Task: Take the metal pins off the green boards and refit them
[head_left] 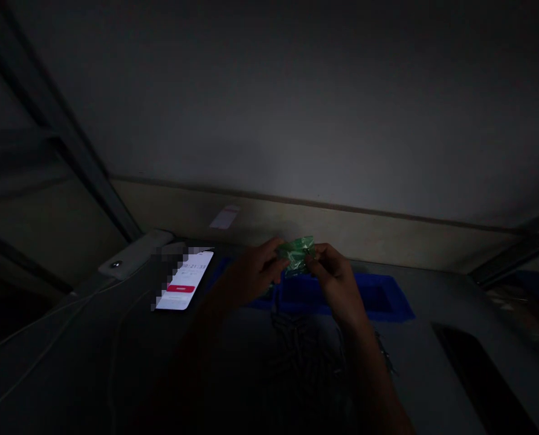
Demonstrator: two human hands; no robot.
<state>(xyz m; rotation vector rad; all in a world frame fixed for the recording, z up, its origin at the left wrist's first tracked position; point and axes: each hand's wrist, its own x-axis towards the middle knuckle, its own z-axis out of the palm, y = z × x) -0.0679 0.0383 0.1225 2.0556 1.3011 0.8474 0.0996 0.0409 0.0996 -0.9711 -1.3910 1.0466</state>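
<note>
A small, shiny green plastic packet (298, 252) is held up between my two hands, above the far side of the table. My left hand (266, 266) pinches its left edge, and my right hand (333, 270) grips its right side with thumb and fingers. What the packet contains cannot be made out. Behind and below my hands sits a blue plastic tray (390, 299), partly hidden by my right hand and wrist. Between my forearms, a heap of small dark elongated pieces (303, 347) lies on the table, too dim to name.
On the left a lit phone (185, 284) shows a timer. Behind it lies a white power strip (136, 254) with cables trailing to the left. A dark flat long object (482, 368) rests at the right. A pale wall (296, 151) with a paper label (225, 217) closes off the back.
</note>
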